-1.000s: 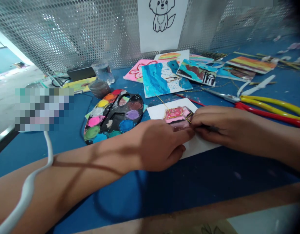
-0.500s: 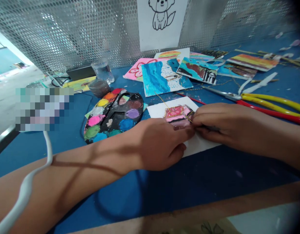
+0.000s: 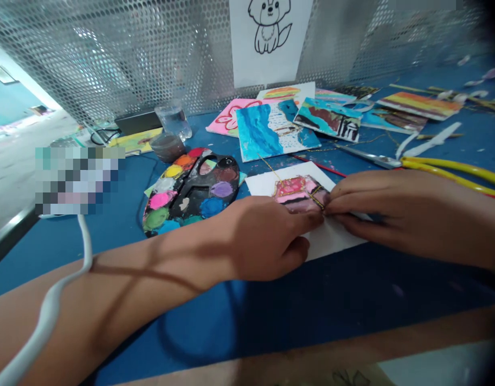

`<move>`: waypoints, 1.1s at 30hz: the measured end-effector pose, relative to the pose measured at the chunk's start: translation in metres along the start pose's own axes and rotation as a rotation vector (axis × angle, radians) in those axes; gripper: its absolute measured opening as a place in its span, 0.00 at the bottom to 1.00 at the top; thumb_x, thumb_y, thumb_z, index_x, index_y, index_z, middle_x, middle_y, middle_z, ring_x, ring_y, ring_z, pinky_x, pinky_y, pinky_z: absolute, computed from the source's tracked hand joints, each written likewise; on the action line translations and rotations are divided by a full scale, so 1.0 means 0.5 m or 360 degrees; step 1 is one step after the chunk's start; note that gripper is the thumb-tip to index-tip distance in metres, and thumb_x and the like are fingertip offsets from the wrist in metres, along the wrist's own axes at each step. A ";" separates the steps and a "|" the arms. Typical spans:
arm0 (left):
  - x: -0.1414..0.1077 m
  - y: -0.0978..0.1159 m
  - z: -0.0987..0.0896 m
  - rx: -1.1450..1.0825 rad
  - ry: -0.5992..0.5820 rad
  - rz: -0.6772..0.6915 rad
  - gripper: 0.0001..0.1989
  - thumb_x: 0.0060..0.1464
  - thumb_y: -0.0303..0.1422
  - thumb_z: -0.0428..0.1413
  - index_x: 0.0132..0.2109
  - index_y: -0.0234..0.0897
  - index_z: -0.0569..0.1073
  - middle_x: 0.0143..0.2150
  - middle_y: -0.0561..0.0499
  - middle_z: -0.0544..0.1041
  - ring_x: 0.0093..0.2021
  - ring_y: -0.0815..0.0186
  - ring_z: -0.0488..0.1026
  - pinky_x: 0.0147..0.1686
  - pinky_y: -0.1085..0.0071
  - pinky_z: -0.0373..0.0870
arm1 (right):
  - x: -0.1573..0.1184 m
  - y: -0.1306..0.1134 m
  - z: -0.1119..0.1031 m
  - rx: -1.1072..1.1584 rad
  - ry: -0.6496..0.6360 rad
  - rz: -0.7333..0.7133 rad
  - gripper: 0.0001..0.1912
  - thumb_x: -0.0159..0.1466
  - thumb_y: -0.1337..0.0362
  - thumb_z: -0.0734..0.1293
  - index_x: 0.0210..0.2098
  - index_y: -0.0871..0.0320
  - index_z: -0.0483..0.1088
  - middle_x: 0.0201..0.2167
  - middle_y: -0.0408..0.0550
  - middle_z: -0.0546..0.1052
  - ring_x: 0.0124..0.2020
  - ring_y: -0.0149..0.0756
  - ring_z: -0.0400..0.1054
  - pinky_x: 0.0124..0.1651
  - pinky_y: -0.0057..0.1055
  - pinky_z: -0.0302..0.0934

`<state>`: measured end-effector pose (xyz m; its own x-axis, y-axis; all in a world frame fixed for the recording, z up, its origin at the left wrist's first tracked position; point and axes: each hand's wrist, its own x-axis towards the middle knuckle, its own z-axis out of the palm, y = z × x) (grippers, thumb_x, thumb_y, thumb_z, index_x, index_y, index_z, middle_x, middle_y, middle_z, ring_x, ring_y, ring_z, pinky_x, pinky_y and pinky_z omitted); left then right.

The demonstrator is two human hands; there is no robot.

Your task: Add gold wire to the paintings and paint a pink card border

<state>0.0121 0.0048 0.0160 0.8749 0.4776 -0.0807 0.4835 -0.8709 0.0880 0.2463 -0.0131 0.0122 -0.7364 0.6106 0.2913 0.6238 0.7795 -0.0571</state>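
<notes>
The left hand (image 3: 263,238) and right hand (image 3: 404,217) have their fingers (image 3: 309,220) closed on a painted card (image 3: 297,192), mid-frame on white paper (image 3: 344,241) on the tabletop (image 3: 352,300) (gold thread (image 3: 271,174) trails upper left). Wrapping seems in hand; the next move calls for keeping the thread taut.

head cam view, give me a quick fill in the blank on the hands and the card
The left hand and right hand meet over a white card whose painted patch is mostly ____.
A thin ____ thread runs from the patch toward the card's far edge.
The paint palette lies to the ____ of the card.
The paper against the perforated metal screen shows a line drawing of a ____.

pink; gold; left; dog
</notes>
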 end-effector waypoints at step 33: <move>-0.015 -0.018 0.007 -0.0170 0.0238 0.0118 0.25 0.60 0.33 0.48 0.63 0.35 0.70 0.29 0.52 0.75 0.28 0.63 0.72 0.27 0.69 0.61 | -0.011 -0.011 -0.002 0.0106 -0.0016 0.0133 0.14 0.69 0.69 0.58 0.38 0.57 0.76 0.37 0.50 0.79 0.37 0.34 0.73 0.38 0.31 0.65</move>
<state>0.0011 0.0085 0.0124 0.8988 0.4314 0.0774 0.4109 -0.8909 0.1935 0.2469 -0.0210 0.0120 -0.6855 0.6748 0.2735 0.6645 0.7333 -0.1439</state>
